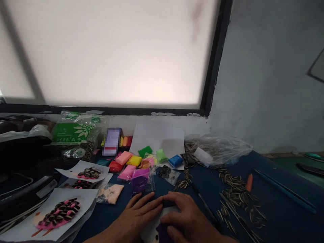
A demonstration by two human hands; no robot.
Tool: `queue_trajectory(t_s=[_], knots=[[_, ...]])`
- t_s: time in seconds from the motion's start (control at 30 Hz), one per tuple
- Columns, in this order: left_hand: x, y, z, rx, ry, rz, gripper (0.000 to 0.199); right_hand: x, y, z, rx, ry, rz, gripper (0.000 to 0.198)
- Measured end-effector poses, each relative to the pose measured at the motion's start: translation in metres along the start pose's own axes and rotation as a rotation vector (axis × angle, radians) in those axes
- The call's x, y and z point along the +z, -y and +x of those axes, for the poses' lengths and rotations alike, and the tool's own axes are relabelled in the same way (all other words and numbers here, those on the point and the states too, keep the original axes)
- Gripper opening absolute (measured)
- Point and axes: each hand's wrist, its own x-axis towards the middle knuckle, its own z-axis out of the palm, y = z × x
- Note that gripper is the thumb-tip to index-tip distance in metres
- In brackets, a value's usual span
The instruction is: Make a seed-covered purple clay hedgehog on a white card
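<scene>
At the near edge of the table, a sheet of white paper (147, 233) lies under my hands with a patch of purple clay (164, 235) on it. A small dark dot shows beside the purple patch. My left hand (138, 216) rests flat over the paper's left side, its fingers stretched out and apart. My right hand (184, 216) bends over the purple clay, with its lower fingers pressed onto the clay's edge. One right fingertip meets the left fingertips above the paper. Part of the clay is hidden by the right hand. Just beyond lies an opened packet of purple clay (140, 180).
Several coloured clay packets (134, 161) lie ahead. Sunflower seeds (235, 194) are scattered at right, near tweezers (240, 217), a pen (202, 199) and an orange stick (249, 183). Seed-decorated sheets (57, 216) lie at left. A green seed bag (76, 133) stands behind.
</scene>
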Motion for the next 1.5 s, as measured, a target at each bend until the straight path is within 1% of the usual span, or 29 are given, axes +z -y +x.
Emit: queue_trajectory(t_s=[0.1, 0.2, 0.3, 0.37, 0.47, 0.5, 0.57, 0.67, 0.77, 0.9, 1.07, 1.17, 1.27, 1.33, 1.5], knots=[[0.0, 0.0, 0.001, 0.006, -0.002, -0.032, 0.093, 0.001, 0.001, 0.002, 0.002, 0.006, 0.014, 0.026], [-0.003, -0.003, 0.0, 0.01, -0.028, -0.057, 0.089, 0.002, 0.003, 0.004, -0.027, 0.05, 0.004, 0.029], [-0.011, -0.011, -0.003, 0.004, -0.072, -0.059, 0.086, -0.001, 0.007, 0.008, -0.058, 0.101, -0.014, 0.034], [-0.018, -0.019, -0.007, 0.011, -0.111, -0.046, 0.086, -0.006, 0.01, 0.011, -0.051, 0.17, -0.034, 0.036], [-0.026, -0.028, -0.011, 0.005, -0.125, -0.008, 0.089, -0.011, 0.013, 0.014, -0.016, 0.29, -0.046, 0.035], [-0.028, -0.029, -0.012, 0.002, -0.125, 0.002, 0.089, -0.012, 0.013, 0.014, -0.001, 0.291, -0.033, 0.036], [-0.029, -0.03, -0.013, 0.007, -0.125, 0.002, 0.091, -0.009, 0.012, 0.013, 0.024, 0.247, 0.007, 0.038], [-0.029, -0.028, -0.015, 0.028, -0.128, -0.041, 0.094, -0.005, 0.008, 0.011, 0.045, 0.207, 0.035, 0.041], [-0.031, -0.029, -0.016, 0.036, -0.117, -0.089, 0.097, -0.003, 0.006, 0.01, 0.032, 0.209, 0.026, 0.041], [-0.035, -0.032, -0.017, 0.036, -0.101, -0.127, 0.096, -0.004, 0.004, 0.009, 0.02, 0.154, 0.019, 0.04], [-0.033, -0.033, -0.016, 0.024, -0.11, -0.106, 0.093, -0.003, 0.002, 0.007, -0.027, 0.207, -0.068, 0.034], [-0.031, -0.033, -0.015, 0.007, -0.114, -0.082, 0.091, -0.008, 0.006, 0.007, -0.068, 0.189, -0.164, 0.032], [-0.032, -0.033, -0.015, 0.009, -0.11, -0.071, 0.091, -0.014, 0.011, 0.006, -0.157, 0.162, -0.302, 0.032], [-0.033, -0.033, -0.015, 0.022, -0.106, -0.071, 0.092, -0.016, 0.013, 0.005, -0.191, 0.157, -0.36, 0.03], [-0.035, -0.034, -0.016, 0.036, -0.108, -0.094, 0.099, -0.018, 0.015, 0.005, -0.201, 0.185, -0.399, 0.028]])
